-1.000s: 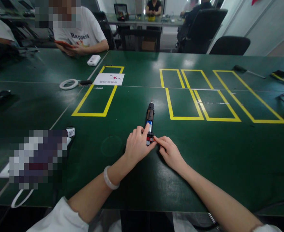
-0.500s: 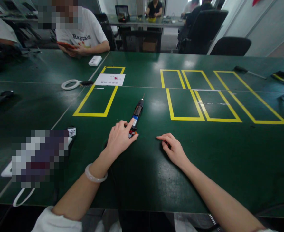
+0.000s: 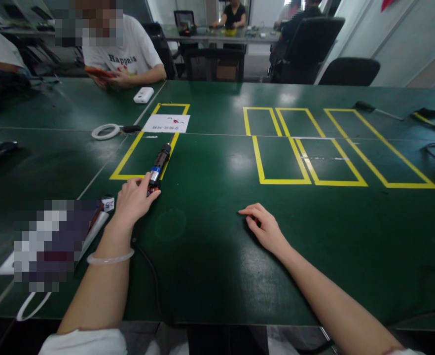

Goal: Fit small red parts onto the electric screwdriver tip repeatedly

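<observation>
We keep our hands well apart: the left hand (image 3: 133,201) clasps the screwdriver (image 3: 160,160) over the left yellow frame (image 3: 128,176)'s near right corner; the right hand (image 3: 265,228), free and loosely curled, is toward the table (image 3: 217,276)'s near edge.

Pretty dim overall, brightest up top at the back. Pale glare on the green table (image 3: 210,246), soft shadow by the right hand (image 3: 265,229). Background's kinda mushy, edges look stretched, 2 blocky mosaic patches (image 3: 51,241) at left.

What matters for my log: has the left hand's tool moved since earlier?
Yes, leftward: the tool now overlaps the leftmost yellow outline, having been right of it.
</observation>
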{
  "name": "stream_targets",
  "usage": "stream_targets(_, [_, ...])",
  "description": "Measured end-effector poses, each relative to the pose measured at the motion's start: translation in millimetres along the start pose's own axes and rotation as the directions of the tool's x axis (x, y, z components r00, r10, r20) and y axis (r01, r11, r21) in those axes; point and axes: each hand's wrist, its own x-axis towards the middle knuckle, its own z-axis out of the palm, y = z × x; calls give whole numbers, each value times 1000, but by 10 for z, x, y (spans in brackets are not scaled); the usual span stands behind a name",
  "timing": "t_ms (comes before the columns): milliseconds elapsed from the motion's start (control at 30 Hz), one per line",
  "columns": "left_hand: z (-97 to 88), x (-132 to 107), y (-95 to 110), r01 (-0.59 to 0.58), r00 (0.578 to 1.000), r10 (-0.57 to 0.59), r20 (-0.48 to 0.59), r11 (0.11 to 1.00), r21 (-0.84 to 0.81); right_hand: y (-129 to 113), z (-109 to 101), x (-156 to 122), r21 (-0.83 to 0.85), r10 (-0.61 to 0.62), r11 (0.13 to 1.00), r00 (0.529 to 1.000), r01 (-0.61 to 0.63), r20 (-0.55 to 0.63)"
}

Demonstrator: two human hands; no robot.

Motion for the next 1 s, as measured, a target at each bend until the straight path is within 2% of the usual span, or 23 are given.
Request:
stream_targets(133, [18,-25,-56,30,999,-32,-43,999,-44,-2,-4,8,1,9,1000,1000,-9,-1])
stream_targets(333, [42,-114,49,5,975,-22,-221,997,-78,-6,-16,31,21,38,999,999,-38,-16])
stream_targets(467, [63,-95,61,2,970,-16,-243,998,-60,-1,-20,40,29,45,999,999,-44,-14])
stream_targets(567, [72,-73,45,40,968,-61,-243,995,-88,18,-18,43,60,65,996,998,-65,1])
stream_targets(667, [28,-90,64,34,946,-83,-313,987,-159,46,-9,53,120,116,986,993,-118,24])
stream_targets(733, [-52,-127,144,-39,916,-65,-396,967,-250,60,0,67,158,150,976,988,-153,33])
stream_targets(800, [-156,-184,312,-152,905,-33,-425,907,-394,64,9,91,187,171,967,985,-175,35])
stream_targets(867, [-244,-254,570,-242,941,35,-337,768,-593,53,19,130,202,181,961,982,-187,47])
stream_targets(900, [-268,-291,722,-251,963,99,-250,665,-704,43,25,157,204,185,960,981,-194,61])
stream_targets(967, [-268,-362,1034,-147,972,230,-50,430,-891,19,43,223,207,191,955,975,-211,111])
stream_targets(1000, [-245,-392,1179,-71,954,298,33,333,-940,7,57,261,222,189,951,973,-214,130])
